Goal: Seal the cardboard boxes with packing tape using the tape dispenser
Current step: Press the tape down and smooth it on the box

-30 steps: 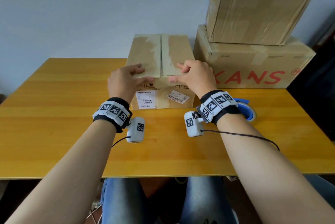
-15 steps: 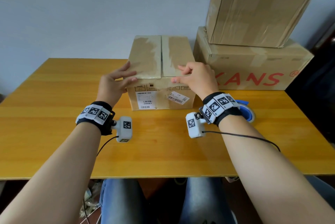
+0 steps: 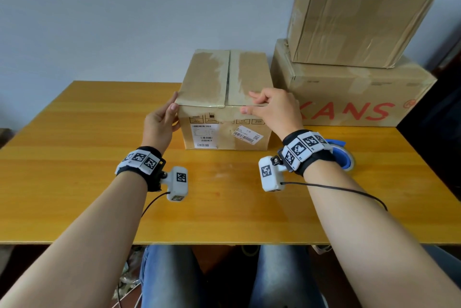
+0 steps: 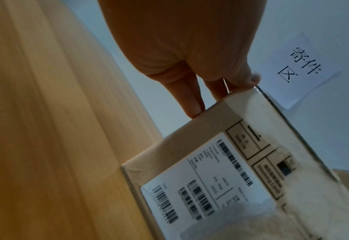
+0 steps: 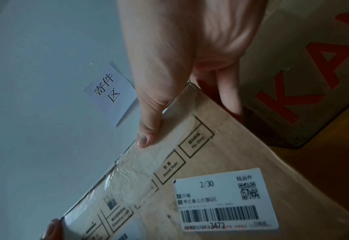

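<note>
The small cardboard box (image 3: 225,98), matte brown w/ glossy clear tape over its top flaps and front edge, sat mid-desk toward the far edge; two white barcode labels on its front. Left hand (image 3: 159,124) lay w/ straight fingers flat against the box's left side, thumb at the front top corner. Right hand (image 3: 274,110) pinched the front top edge nr the right corner, thumb on the front face, fingers curled over the flap. Blue tape dispenser (image 3: 345,157) rested nr the desk's right edge, half hidden by the right wrist. Two bigger boxes (image 3: 349,58) were stacked at the far right corner, the lower w/ red letters. Desk (image 3: 74,145) was smooth yellow wood grain; pale wall behind w/ a paper sign (image 5: 109,94). Vs. 0.5 s before, the left hand had slid off the flap to the box's side.
</note>
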### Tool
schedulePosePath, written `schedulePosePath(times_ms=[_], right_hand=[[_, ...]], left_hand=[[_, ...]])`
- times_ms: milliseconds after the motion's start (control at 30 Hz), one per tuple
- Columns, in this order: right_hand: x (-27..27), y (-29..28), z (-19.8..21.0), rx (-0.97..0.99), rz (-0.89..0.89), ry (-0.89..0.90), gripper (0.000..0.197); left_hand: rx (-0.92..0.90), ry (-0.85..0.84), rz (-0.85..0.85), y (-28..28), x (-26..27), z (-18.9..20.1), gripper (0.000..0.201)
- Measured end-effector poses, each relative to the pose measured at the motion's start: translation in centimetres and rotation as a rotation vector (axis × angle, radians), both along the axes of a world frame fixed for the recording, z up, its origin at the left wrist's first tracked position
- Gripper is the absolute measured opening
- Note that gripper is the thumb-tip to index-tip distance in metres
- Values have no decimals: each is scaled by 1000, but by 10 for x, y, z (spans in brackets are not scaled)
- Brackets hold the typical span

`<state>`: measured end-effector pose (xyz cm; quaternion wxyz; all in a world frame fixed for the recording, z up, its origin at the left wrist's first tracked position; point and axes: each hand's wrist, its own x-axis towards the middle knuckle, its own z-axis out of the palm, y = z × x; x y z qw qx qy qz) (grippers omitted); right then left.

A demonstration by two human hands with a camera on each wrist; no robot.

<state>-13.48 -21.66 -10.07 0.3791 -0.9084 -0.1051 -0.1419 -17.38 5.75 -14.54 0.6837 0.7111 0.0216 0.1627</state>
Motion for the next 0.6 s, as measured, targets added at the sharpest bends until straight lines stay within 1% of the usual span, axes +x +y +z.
schedulePosePath(times_ms=[167,233,333,433,467,600], right_hand=[[0,-1,-4,13,23,-12,37],[-2,-2,-4,25,44,-20,35],[-7,-4,-7,30,64,-24,25],[-12,-6,-11,-26,105,-12,13],[-13,-6,-11,-44,120,-2,13],[-17,-3,-10,-48,135,52,27]], left_hand=[[-66,13,46,0,1,-1,37],[-66,6,73,-4,1,-1,35],[-61,0,95,-10,0,-2,37],[-45,15,113,-13,0,0,38],[-29,26,120,-13,0,0,38],[51,64,171,-16,-3,1,38]])
